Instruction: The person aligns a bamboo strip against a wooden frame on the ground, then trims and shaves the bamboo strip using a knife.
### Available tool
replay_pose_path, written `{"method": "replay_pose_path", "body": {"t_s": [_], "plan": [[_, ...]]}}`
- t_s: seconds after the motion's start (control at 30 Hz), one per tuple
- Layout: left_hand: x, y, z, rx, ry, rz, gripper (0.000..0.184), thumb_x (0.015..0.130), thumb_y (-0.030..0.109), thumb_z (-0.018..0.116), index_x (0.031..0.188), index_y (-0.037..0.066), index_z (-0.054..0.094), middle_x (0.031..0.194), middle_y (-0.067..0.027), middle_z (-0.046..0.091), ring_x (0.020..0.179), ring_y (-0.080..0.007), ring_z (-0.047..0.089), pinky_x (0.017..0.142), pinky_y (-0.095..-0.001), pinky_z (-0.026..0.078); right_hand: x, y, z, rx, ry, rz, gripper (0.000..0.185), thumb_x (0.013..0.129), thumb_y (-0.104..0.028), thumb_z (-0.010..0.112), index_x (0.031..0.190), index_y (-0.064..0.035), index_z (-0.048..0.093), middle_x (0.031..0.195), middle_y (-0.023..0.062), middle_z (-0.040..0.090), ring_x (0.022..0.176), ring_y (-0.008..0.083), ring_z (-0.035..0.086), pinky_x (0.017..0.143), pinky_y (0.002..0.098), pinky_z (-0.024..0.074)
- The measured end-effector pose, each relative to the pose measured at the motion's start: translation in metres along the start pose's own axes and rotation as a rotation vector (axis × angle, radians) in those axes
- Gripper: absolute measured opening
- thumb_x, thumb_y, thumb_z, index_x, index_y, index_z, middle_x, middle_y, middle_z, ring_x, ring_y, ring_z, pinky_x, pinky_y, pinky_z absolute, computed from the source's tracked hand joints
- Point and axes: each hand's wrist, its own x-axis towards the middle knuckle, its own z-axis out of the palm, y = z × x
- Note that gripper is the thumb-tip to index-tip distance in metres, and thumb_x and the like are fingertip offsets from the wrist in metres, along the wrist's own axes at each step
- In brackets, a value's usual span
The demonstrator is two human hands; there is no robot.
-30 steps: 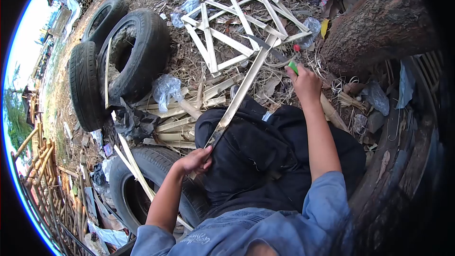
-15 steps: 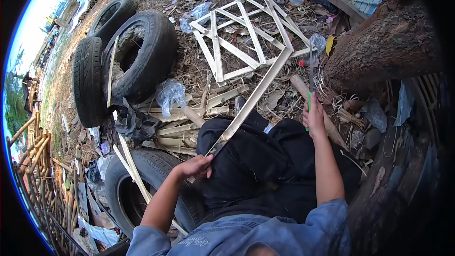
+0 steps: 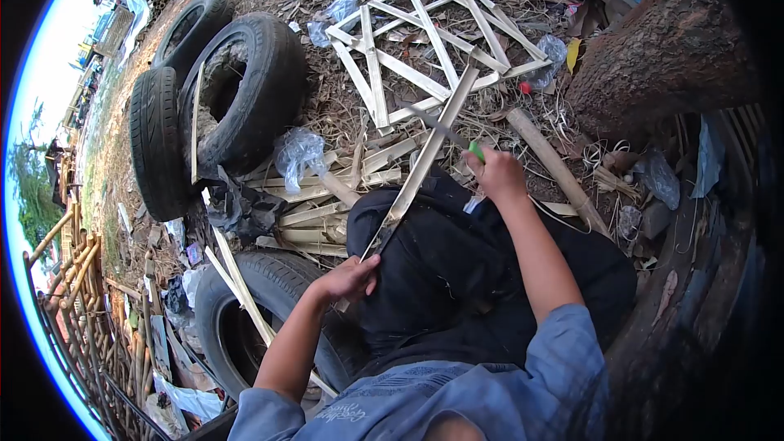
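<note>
Strip work in the head view looks partway along: a lattice (image 3: 428, 30) already stands joined on the ground (image 3: 327, 106), between the tyres (image 3: 269, 73) and the tree trunk (image 3: 653, 57), while loose strips (image 3: 314, 216) lie unjoined beside the person's left knee. One long strip (image 3: 418, 167) is in hand, seemingly unfinished, since the knife (image 3: 441, 126) crosses it towards its far end; whether the blade bites cannot be told. This strip slants over the dark trousers (image 3: 441, 269), its near end at the left hand (image 3: 351, 278), its far end overlapping the lattice's near edge in the view; contact there is unclear. The left hand is closed round the near end, and the right hand (image 3: 500, 173) grips the knife's green handle. The held strip is narrow, straight and pale, hollowed like a shallow trough, with a dark patch near the left hand.
</note>
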Motion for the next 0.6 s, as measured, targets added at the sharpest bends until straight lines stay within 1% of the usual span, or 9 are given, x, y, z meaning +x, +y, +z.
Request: {"method": "replay_pose_path", "body": {"t_s": [0.07, 0.1, 0.13, 0.2, 0.33, 0.4, 0.47, 0.53, 0.6], "plan": [[-0.002, -0.001, 0.003, 0.07, 0.022, 0.04, 0.073, 0.091, 0.067, 0.039, 0.057, 0.005, 0.058, 0.045, 0.0013, 0.043, 0.04, -0.0097, 0.039, 0.04, -0.0249, 0.029, 0.041, 0.042, -0.039, 0.175, 0.135, 0.454, 0.062, 0.096, -0.053, 0.04, 0.082, 0.0026, 0.064, 0.075, 0.0267, 0.063, 0.081, 0.0466, 0.061, 0.071, 0.0509, 0.0474], [0.003, -0.015, -0.002, 0.076, 0.01, 0.096, 0.071, 0.092, 0.065, 0.041, 0.057, 0.006, 0.058, 0.046, 0.0022, 0.042, 0.04, -0.0088, 0.038, 0.041, -0.0246, 0.028, 0.052, 0.074, -0.048, 0.099, 0.173, 0.481, 0.064, 0.096, -0.052, 0.04, 0.079, 0.0049, 0.064, 0.076, 0.028, 0.062, 0.081, 0.0471, 0.061, 0.07, 0.0494, 0.0461], [0.001, -0.015, 0.001, 0.044, 0.06, 0.087, 0.07, 0.093, 0.063, 0.042, 0.057, 0.005, 0.058, 0.046, 0.0029, 0.041, 0.04, -0.0079, 0.037, 0.041, -0.0247, 0.027, 0.053, 0.078, -0.07, 0.126, 0.191, 0.49, 0.065, 0.095, -0.055, 0.038, 0.089, 0.0021, 0.067, 0.086, 0.0283, 0.064, 0.088, 0.0467, 0.061, 0.075, 0.0517, 0.0462], [-0.004, -0.004, 0.003, 0.013, 0.027, 0.099, 0.07, 0.093, 0.063, 0.042, 0.057, 0.005, 0.058, 0.045, 0.0023, 0.043, 0.04, -0.0082, 0.038, 0.04, -0.0244, 0.028, 0.048, 0.089, -0.076, 0.235, 0.334, 0.407, 0.063, 0.095, -0.054, 0.042, 0.083, 0.0044, 0.064, 0.074, 0.0272, 0.061, 0.077, 0.0455, 0.06, 0.069, 0.0475, 0.0458], [0.005, -0.01, 0.003, 0.029, 0.033, 0.121, 0.073, 0.094, 0.062, 0.041, 0.062, 0.001, 0.064, 0.043, 0.0003, 0.041, 0.038, -0.0097, 0.038, 0.039, -0.026, 0.029, -0.008, 0.014, -0.077, 0.469, 0.221, 0.128, 0.053, 0.095, -0.047, 0.05, 0.08, 0.0027, 0.063, 0.062, 0.0226, 0.057, 0.066, 0.04, 0.061, 0.06, 0.0425, 0.0454], [0.001, -0.008, 0.01, 0.039, 0.062, 0.088, 0.072, 0.095, 0.059, 0.041, 0.062, 0.0, 0.066, 0.043, 0.0001, 0.04, 0.038, -0.0098, 0.038, 0.04, -0.0266, 0.03, -0.033, -0.036, -0.08, 0.385, -0.007, 0.026, 0.052, 0.094, -0.047, 0.051, 0.076, 0.0003, 0.062, 0.058, 0.0187, 0.057, 0.062, 0.0388, 0.062, 0.055, 0.0435, 0.0464], [0.001, -0.005, 0.016, 0.113, 0.159, 0.165, 0.071, 0.096, 0.057, 0.041, 0.061, 0.001, 0.067, 0.043, 0.0003, 0.04, 0.039, -0.0101, 0.039, 0.041, -0.0266, 0.03, -0.047, -0.056, -0.049, 0.283, -0.033, -0.155, 0.052, 0.092, -0.048, 0.053, 0.069, -0.0017, 0.057, 0.054, 0.0155, 0.054, 0.053, 0.0362, 0.058, 0.051, 0.0431, 0.0445], [0.0, -0.003, 0.021, 0.127, 0.187, 0.163, 0.069, 0.096, 0.055, 0.042, 0.061, 0.001, 0.068, 0.043, 0.0003, 0.041, 0.041, -0.0112, 0.041, 0.043, -0.027, 0.032, -0.049, -0.07, -0.04, 0.116, -0.193, -0.228, 0.052, 0.09, -0.052, 0.054, 0.066, -0.0055, 0.058, 0.056, 0.0162, 0.058, 0.058, 0.0361, 0.062, 0.054, 0.0451, 0.049], [0.001, -0.008, 0.027, 0.176, 0.31, 0.155, 0.065, 0.097, 0.05, 0.044, 0.06, 0.002, 0.067, 0.044, -0.0015, 0.045, 0.045, -0.0124, 0.044, 0.047, -0.0282, 0.036, -0.043, -0.069, -0.029, 0.066, -0.209, -0.247, 0.055, 0.089, -0.056, 0.052, 0.064, -0.0072, 0.057, 0.056, 0.015, 0.058, 0.056, 0.0352, 0.062, 0.053, 0.0452, 0.0495]]}}
